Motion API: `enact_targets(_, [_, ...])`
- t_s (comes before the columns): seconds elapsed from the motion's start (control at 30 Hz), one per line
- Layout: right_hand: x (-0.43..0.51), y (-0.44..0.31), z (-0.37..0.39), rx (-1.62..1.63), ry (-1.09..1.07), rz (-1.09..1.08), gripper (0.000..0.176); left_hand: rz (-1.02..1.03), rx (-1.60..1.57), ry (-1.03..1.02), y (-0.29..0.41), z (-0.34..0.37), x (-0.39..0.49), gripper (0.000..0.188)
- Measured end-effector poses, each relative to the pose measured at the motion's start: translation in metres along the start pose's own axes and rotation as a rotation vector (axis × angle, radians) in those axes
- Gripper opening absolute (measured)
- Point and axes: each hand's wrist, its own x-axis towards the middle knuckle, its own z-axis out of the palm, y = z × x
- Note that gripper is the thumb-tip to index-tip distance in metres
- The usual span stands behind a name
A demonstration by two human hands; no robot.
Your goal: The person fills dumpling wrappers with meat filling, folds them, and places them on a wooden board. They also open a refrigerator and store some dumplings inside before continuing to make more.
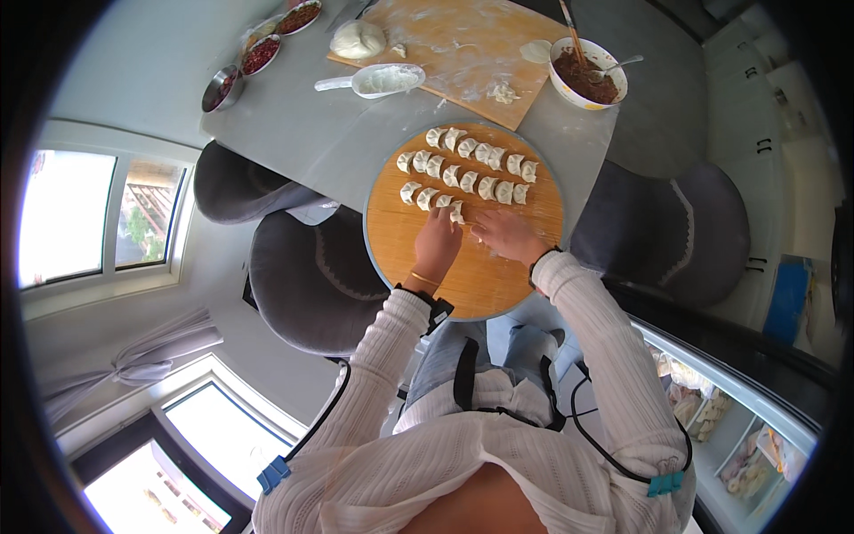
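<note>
Several pleated dumplings [468, 181] lie in rows on a round wooden board [413, 267] before me. At the left of the nearest row, the fingers of my left hand [439, 241] are bent close against the last dumpling [456, 212]. Whether they grip it cannot be made out. My right hand [508, 235] is just to the right, low over the board with its fingers pointing left. A small whitish bit shows under its fingertips, and the rest there is hidden by the hand.
A floured rectangular board [460, 40] bears a dough ball [359, 39]. Beside it lie a flour scoop [387, 80] and a bowl of filling [587, 73] with chopsticks and a spoon. A metal bowl [221, 88] stands far left. Grey chairs [313, 280] flank the board; an open freezer drawer [727, 427] is at right.
</note>
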Motion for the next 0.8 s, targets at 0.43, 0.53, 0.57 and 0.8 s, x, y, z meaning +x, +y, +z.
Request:
enact_targets(0.43, [-0.103,-0.071,0.019,1.595,0.365,0.980,0.028,0.089,0.375,-0.114,0.005,0.052,0.028,0.022])
enact_targets(0.53, [-0.181,-0.097,0.013,1.948,0.469,1.134,0.037,0.230,0.366,-0.038,-0.012,0.062,0.024,0.017])
enact_targets(0.57, [-0.210,-0.108,0.012,2.070,0.544,1.068,0.040,0.285,0.244,-0.023,-0.021,0.064,0.023,0.020])
enact_targets(0.8, [-0.416,-0.187,0.034,2.087,1.386,1.400,0.043,0.351,0.104,-0.166,-0.049,0.080,0.052,0.040])
